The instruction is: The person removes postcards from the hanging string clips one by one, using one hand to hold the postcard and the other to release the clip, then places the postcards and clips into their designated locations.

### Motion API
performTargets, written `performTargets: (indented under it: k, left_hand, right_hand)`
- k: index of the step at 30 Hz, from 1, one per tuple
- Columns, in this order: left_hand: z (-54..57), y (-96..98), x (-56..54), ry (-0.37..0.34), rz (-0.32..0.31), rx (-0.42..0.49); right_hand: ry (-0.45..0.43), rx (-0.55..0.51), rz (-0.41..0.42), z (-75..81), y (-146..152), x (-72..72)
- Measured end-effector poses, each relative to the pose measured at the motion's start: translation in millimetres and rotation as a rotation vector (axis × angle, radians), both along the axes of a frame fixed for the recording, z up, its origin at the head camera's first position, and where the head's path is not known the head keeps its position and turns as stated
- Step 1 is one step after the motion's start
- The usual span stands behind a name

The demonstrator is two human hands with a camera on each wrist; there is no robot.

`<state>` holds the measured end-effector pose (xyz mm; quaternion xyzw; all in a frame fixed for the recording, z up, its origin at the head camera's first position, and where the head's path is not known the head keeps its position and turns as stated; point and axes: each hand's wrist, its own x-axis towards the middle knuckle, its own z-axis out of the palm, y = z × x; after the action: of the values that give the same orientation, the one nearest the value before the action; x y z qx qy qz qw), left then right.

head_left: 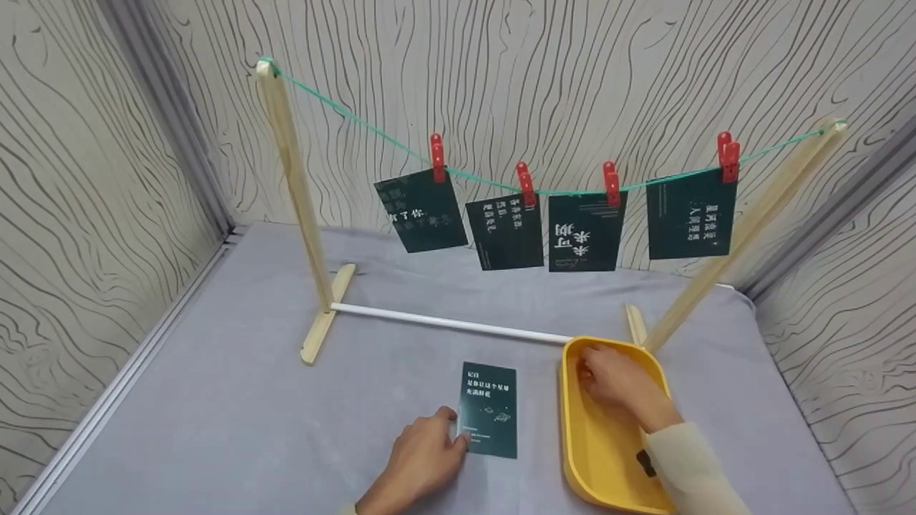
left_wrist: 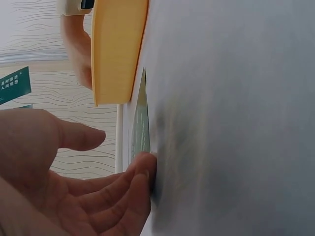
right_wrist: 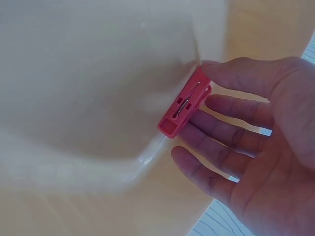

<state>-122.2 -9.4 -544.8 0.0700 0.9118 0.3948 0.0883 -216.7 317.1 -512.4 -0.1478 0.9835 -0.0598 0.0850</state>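
Right wrist view: right hand [right_wrist: 256, 142] pinched a red clothespin [right_wrist: 185, 109] inside the yellow tray [head_left: 583, 443]; left hand [head_left: 422, 458], fingers relaxed, pressed the dark card [head_left: 489, 408] on the tabletop [head_left: 236, 415]

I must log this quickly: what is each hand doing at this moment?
Left hand: open, fingertips resting on the edge of the dark card on the table.
Right hand: inside the yellow tray, touching a red clothespin; a firm grip cannot be told.

A table covered in grey cloth [head_left: 236, 400] was enclosed by wood-grain patterned walls [head_left: 572, 71] (metal-framed corners).
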Motion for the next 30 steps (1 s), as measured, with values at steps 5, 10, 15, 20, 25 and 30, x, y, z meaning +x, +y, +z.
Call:
performTargets:
  k: [5,10,15,20,25,30]
  left_hand:
    - [2.4,-3.8,-0.4,0.039,-0.009,-0.032]
    - [3.0,-7.5,-2.1,0.053,-0.009,-0.032]
    - [3.3,-10.7,-4.4,0.024,-0.014,-0.014]
    - [1.9,-14.8,-5.2,0.017,-0.019,-0.002]
    - [2.0,-18.1,-6.3,0.036,-0.011,0.035]
    - [4.1,-20.6,-9.6,0.038,-0.002,0.077]
  right_hand:
    - [-0.039,-0.006,-0.032,4.6,-4,0.6]
    - [-0.042,-0.015,-0.038,7.9,-8,1.2]
    - [-0.045,-0.049,-0.036,12.8,-10,2.8]
    - [-0.060,-0.064,-0.049,21.8,-13,6.5]
    - [-0.046,-0.067,-0.049,34.6,-18,11.1]
    - [0.014,-0.067,-0.026,44.8,-22,14.1]
